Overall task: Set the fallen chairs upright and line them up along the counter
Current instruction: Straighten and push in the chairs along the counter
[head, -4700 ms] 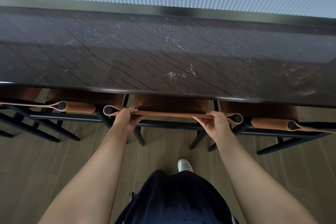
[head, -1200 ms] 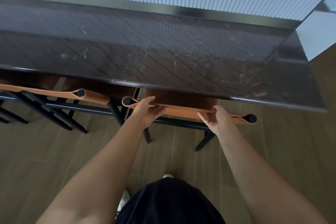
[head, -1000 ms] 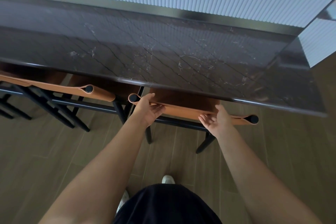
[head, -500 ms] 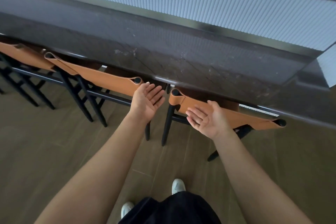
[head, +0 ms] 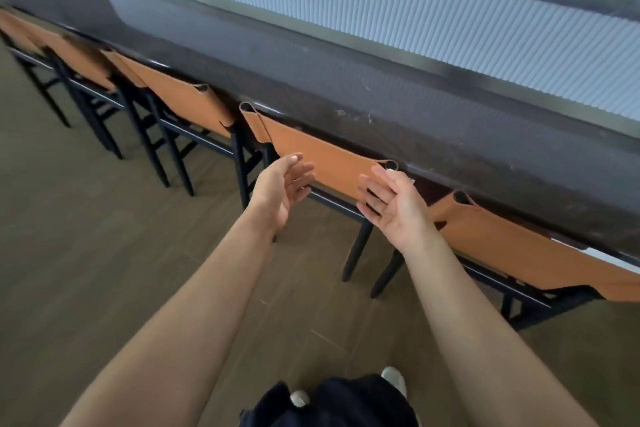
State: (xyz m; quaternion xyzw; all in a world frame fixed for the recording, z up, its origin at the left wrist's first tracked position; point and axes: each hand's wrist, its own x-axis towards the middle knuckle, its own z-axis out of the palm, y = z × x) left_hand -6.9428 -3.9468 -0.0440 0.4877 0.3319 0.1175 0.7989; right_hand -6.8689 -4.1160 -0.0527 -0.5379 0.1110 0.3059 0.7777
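Observation:
Several chairs with tan leather backs and black frames stand upright in a row, tucked under the dark marble counter [head: 398, 104]. One chair [head: 329, 156] is right in front of me, another chair [head: 519, 246] stands to its right, a third chair [head: 187, 104] to its left, and more recede to the far left. My left hand [head: 282, 189] and my right hand [head: 391, 204] hover open, palms facing each other, just in front of the middle chair's back. Neither hand touches it.
A white ribbed wall panel [head: 415, 10] runs behind the counter. Wood-look floor [head: 104, 253] spreads out to the left and below me. My feet in white shoes [head: 393, 381] and dark clothing show at the bottom edge.
Both hands let go of the rightmost chair's back and opened. My view swung left and up, so the row of chairs now runs diagonally, with my hands before the neighbouring chair.

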